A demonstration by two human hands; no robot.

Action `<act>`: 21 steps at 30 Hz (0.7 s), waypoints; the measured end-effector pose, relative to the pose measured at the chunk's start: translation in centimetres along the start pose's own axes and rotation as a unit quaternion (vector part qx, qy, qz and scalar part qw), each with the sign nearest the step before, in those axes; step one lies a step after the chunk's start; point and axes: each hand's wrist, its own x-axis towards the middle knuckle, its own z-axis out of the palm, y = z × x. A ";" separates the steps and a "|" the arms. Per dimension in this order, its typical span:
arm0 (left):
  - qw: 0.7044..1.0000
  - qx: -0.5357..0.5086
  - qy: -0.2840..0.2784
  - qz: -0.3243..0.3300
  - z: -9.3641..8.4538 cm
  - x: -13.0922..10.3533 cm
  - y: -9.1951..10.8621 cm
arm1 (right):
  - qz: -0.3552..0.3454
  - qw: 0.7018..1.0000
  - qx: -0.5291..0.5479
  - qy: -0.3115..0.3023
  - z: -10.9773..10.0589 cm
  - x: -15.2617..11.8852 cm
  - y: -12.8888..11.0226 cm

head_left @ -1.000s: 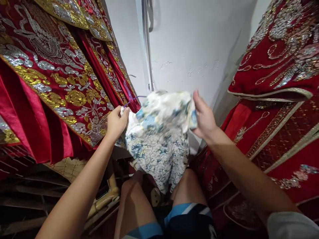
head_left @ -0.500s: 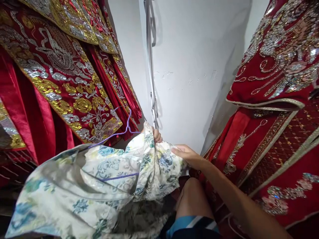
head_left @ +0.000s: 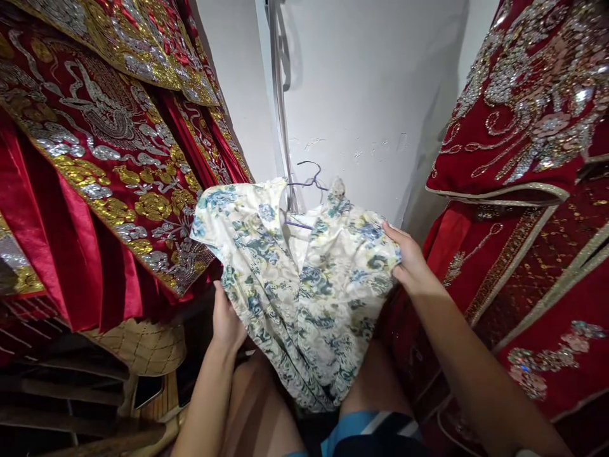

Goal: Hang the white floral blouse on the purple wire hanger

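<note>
A white floral blouse (head_left: 328,285) with blue, green and yellow flowers hangs spread over my lap, its V neckline facing me. Inside it sits a purple hanger (head_left: 299,225), its hook rising above the collar. My left hand (head_left: 227,320) grips the blouse's side edge below the left sleeve; its fingers are mostly behind the cloth. At the opposite sleeve, my right hand (head_left: 404,254) pinches the fabric, thumb in front and the other fingers hidden.
Red embroidered garments with gold and silver (head_left: 143,171) hang on the left. On the right hang red beaded garments (head_left: 518,139). A metal rail (head_left: 276,95) runs along the white wall (head_left: 366,76). Low left stands a wooden chair (head_left: 71,400) with a quilted beige item (head_left: 143,346).
The blouse has swung from sideways and bunched on the left to upright and front-facing. My left hand has moved from the collar to its left side; my right hand now holds the right sleeve.
</note>
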 end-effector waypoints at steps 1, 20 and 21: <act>1.000 -0.022 0.015 -0.016 0.0 -0.2 -0.5 | -0.004 1.000 -0.004 -0.015 0.7 0.4 0.2; 0.986 -0.002 -0.063 -0.155 3.4 -8.3 -5.1 | 0.022 0.991 -0.124 0.055 1.1 -12.4 13.3; 0.986 0.007 -0.068 -0.150 3.5 -8.5 -4.9 | 0.056 0.987 -0.148 -0.025 2.0 -12.8 13.4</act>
